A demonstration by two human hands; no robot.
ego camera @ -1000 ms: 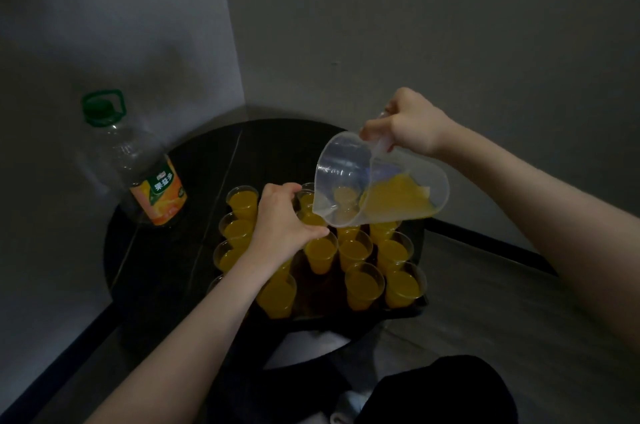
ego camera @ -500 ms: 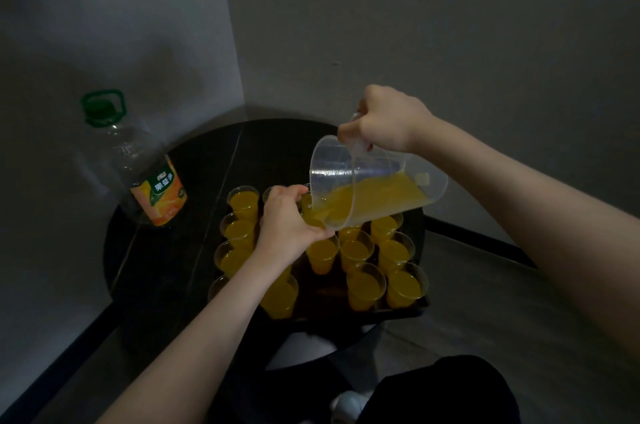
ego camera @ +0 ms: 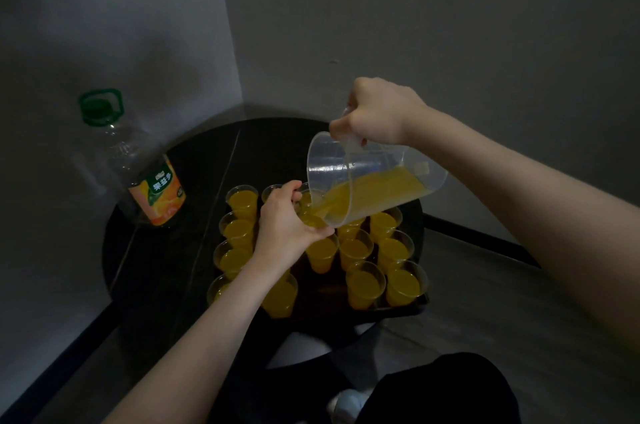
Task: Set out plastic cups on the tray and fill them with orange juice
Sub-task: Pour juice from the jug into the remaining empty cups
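Note:
Several clear plastic cups (ego camera: 365, 283) holding orange juice stand in rows on a dark tray (ego camera: 398, 310). My right hand (ego camera: 379, 114) grips the handle of a clear plastic jug (ego camera: 367, 181), tilted steeply to the left. Juice runs from the jug's spout into a cup (ego camera: 310, 212) in the back rows. My left hand (ego camera: 285, 219) curls round that cup, steadying it. Part of the cup is hidden behind my fingers and the jug's rim.
A large, nearly empty juice bottle (ego camera: 138, 167) with a green cap stands at the left of the round black table (ego camera: 166, 250). Walls meet in a corner right behind the table. My dark trouser leg and a white shoe show at the bottom.
My right hand has tipped the jug further and lowered its spout toward the cup. Juice has slid to the spout and now pours out. My left hand keeps its hold.

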